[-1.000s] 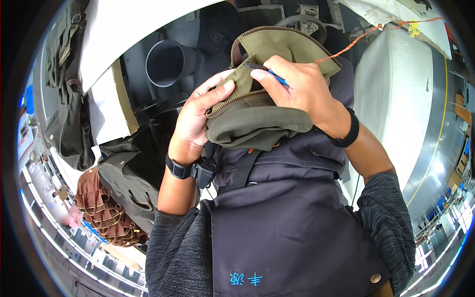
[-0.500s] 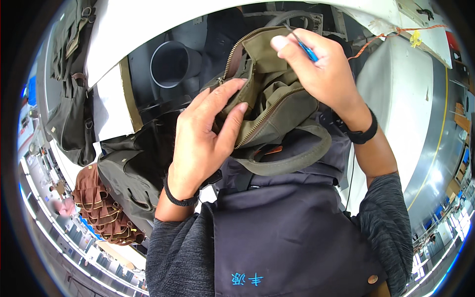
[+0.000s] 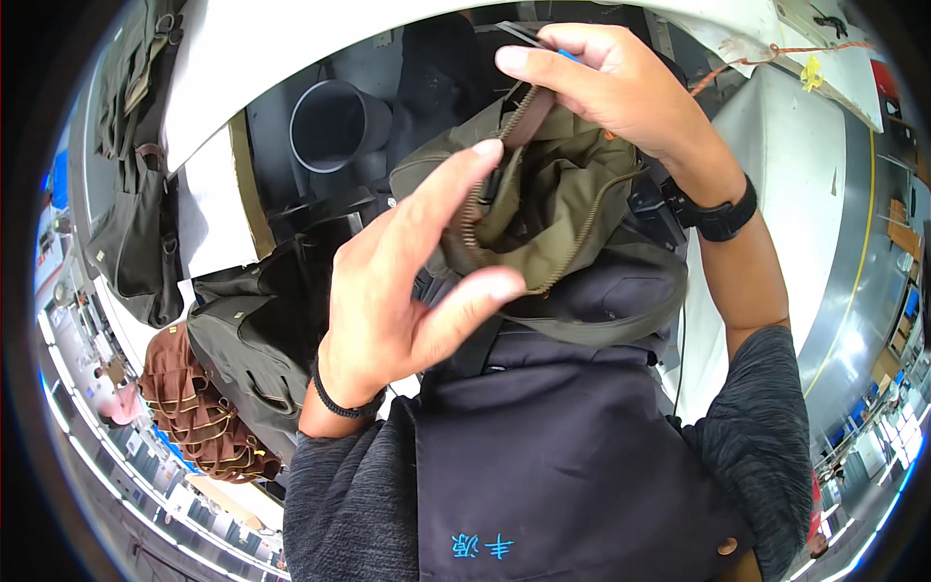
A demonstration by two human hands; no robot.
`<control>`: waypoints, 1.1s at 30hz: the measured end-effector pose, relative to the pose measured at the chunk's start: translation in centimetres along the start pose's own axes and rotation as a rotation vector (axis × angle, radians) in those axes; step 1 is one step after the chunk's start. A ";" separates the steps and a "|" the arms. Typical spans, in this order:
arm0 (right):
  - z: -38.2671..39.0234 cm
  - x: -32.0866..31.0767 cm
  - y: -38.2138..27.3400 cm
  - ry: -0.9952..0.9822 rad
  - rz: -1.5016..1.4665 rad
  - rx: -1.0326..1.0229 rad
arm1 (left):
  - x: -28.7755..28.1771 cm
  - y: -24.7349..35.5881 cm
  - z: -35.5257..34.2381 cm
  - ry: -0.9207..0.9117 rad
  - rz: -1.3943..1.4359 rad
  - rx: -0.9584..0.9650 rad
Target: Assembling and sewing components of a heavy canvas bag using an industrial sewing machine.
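An olive-green fabric bag [image 3: 567, 204] lies in front of my body with its mouth unzipped and its folded lining showing. Brass zipper teeth run along both edges of the opening, and a rounded handle [image 3: 621, 325] loops on the near side. My left hand [image 3: 398, 281] is at the bag's left edge, thumb and forefinger spread wide, with nothing gripped; the forefinger's tip is by the zipper. Over the bag's far side, my right hand [image 3: 621, 92] is closed around a small blue-handled metal tool [image 3: 524, 36], its slim metal end pointing left. Fingers hide most of the tool.
A dark round bin [image 3: 335, 126] stands beyond the bag to the left. Dark green bags [image 3: 252, 339] and a stack of brown pieces [image 3: 194, 407] lie at the left. An orange cord [image 3: 718, 73] runs across the far right, beside a white surface [image 3: 776, 223].
My left hand has let go of the bag's edge, its fingers spreading apart. My right hand has lifted up and away with the tool. The bag's opening has shifted and turned toward me.
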State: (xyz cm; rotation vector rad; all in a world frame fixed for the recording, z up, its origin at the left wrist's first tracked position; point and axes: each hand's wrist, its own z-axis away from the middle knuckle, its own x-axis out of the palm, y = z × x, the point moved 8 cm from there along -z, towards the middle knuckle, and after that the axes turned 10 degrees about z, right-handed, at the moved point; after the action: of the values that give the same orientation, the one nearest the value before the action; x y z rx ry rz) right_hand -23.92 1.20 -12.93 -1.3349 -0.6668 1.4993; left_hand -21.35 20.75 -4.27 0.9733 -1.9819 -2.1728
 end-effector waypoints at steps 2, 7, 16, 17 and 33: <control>1.1 0.1 1.1 -0.039 -0.263 0.127 | 0.2 1.5 0.1 -0.033 0.058 0.273; 2.9 0.5 1.2 -0.074 -0.573 0.077 | 0.4 -1.8 -1.2 0.058 0.346 -0.040; 4.1 1.2 -0.1 -0.186 -0.621 -0.075 | 0.4 -3.1 -4.6 0.086 0.109 0.050; 4.1 0.6 -0.5 -0.147 -0.536 -0.142 | 0.7 -4.4 -4.3 0.057 0.296 -0.133; 4.1 1.2 -1.1 -0.234 -0.575 -0.057 | 2.1 -4.7 -3.8 0.043 0.410 -0.151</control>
State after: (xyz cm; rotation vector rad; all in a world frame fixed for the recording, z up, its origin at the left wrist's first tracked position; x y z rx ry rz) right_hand -27.41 3.50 -11.44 -0.9016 -1.1399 1.1720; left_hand -19.55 17.28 -9.34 0.5310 -1.7743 -2.0145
